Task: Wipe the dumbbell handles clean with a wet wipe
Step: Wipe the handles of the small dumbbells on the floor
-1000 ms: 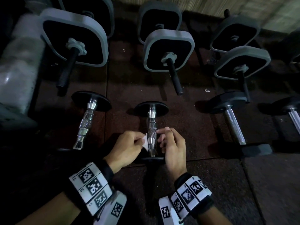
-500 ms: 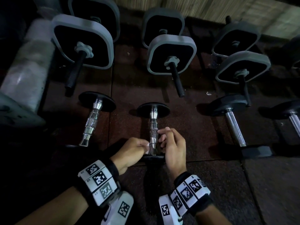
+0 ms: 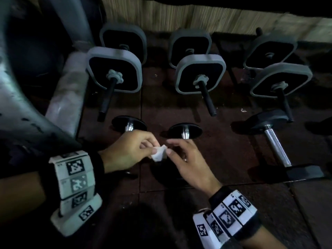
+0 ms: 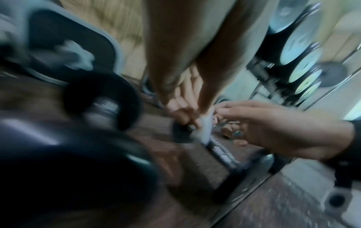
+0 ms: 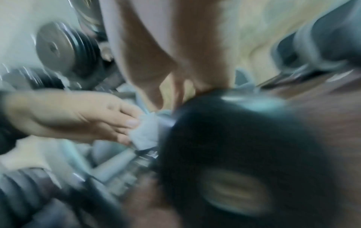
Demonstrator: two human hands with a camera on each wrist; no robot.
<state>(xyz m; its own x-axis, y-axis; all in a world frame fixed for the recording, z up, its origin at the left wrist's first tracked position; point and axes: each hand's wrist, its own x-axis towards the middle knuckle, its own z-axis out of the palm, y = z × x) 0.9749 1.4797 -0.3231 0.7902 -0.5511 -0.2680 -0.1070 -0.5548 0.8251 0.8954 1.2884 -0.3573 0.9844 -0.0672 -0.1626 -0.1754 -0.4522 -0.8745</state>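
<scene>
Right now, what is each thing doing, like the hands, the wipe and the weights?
Left hand: pinching the wipe.
Right hand: fingertips touching the wipe; whether it pinches is unclear.
Wet wipe: crumpled, held up between the hands.
Middle dumbbell: lying on the floor, handle mostly hidden by the right hand.
Right-side dumbbell: lying on the floor, untouched.

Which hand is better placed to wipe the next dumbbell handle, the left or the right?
Left, probably. The left hand pinches the wipe and lies over the left dumbbell, whereas the right hand only touches the wipe's edge.
</scene>
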